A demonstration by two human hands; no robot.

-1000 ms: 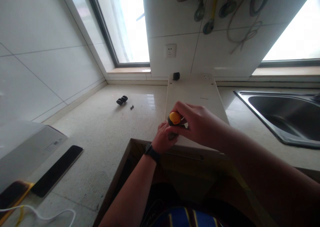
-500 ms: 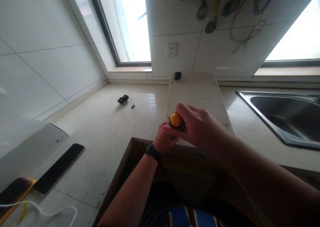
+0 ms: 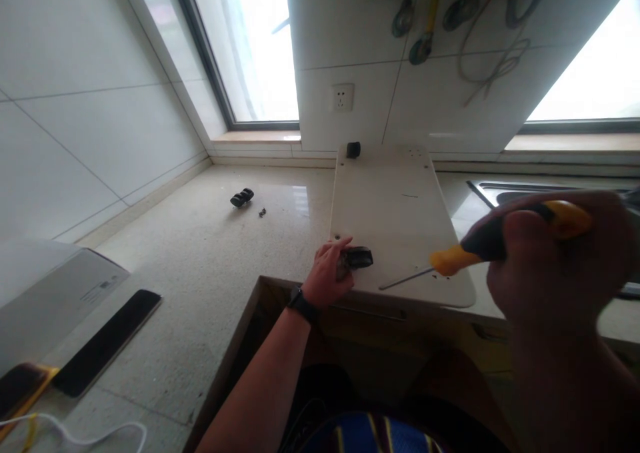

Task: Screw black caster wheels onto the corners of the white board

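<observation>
Screwdriver point(image 3: 476, 242) swung aside, clenched in right hand point(image 3: 553, 273)

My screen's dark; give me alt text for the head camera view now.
The right hand grips a yellow-and-black screwdriver, shaft pointing left toward the left hand, which holds a small black part on a white board. Left of the board, another black piece and tiny bits lie on the counter.

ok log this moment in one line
left hand: holds black part on white panel | right hand: grips screwdriver | tip: apart from black part | small dark bits: on counter
</observation>
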